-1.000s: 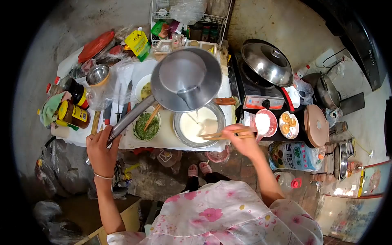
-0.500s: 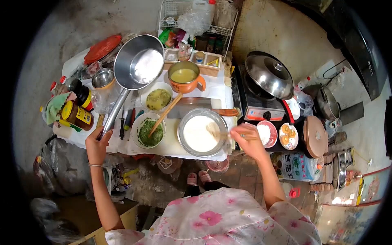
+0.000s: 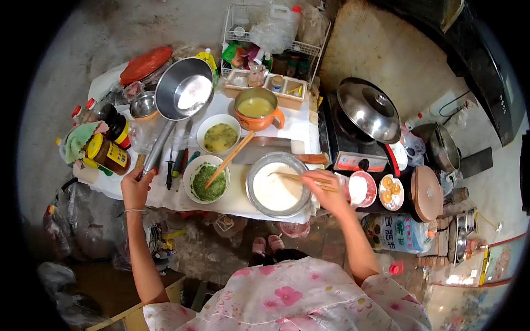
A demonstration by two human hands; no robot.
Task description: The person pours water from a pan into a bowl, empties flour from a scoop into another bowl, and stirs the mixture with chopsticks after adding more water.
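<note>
My left hand [image 3: 136, 191] is closed round the handle of a metal saucepan [image 3: 175, 94], whose pan is tilted so its bare inside shows. In my right hand [image 3: 330, 194] are wooden chopsticks [image 3: 289, 176], their tips in the white liquid [image 3: 270, 192] of a clear bowl [image 3: 252, 199] at the table's front. Left of that bowl is a white bowl of chopped greens [image 3: 202, 188] with another pair of chopsticks [image 3: 232, 156] leaning in it. Behind stand a bowl of yellowish liquid [image 3: 220, 138] and an orange mug [image 3: 258, 122]. A cleaver [image 3: 259, 149] lies behind the clear bowl.
A lidded wok [image 3: 369, 110] sits on the cooker to the right. Nearby are a red bowl of white powder [image 3: 360, 190] and a plate with yellow rounds [image 3: 391, 193]. Jars [image 3: 108, 154] crowd the left edge, beside small knives [image 3: 170, 171]. A wire rack [image 3: 309, 48] stands behind.
My right hand has shifted slightly left, and the chopsticks, blurred before, now show sharply in the white liquid. The saucepan remains in my left hand; the whole view has shifted a little.
</note>
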